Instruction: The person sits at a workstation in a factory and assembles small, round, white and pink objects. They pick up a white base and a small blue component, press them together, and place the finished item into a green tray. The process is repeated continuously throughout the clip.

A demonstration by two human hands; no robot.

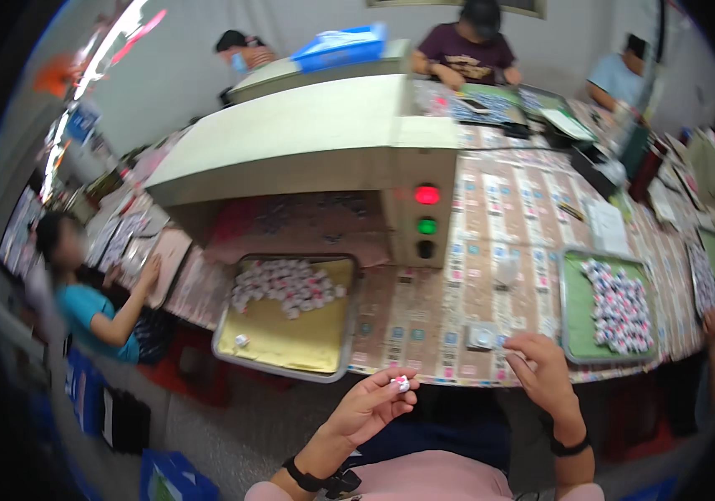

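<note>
Near the table's front edge, my left hand (370,409) pinches a small white piece with pink-red marks (401,384) between thumb and fingertips. To its right, my right hand (543,372) hovers at the table edge with its fingers curled in. Whatever its fingertips hold, if anything, is too small to make out. Just left of those fingertips sits a small whitish square block (482,336) on the table. A metal tray with a yellow bottom (299,341) carries a heap of similar white pieces (288,286) at the left. One single piece (242,341) lies apart in it.
A cream box-shaped machine (290,138) with red and green lights arches over the table behind the yellow tray. On the right stands a green-bottomed tray (576,309) filled with rows of small pieces (620,309). Several people work around; one in turquoise (98,313) sits at left.
</note>
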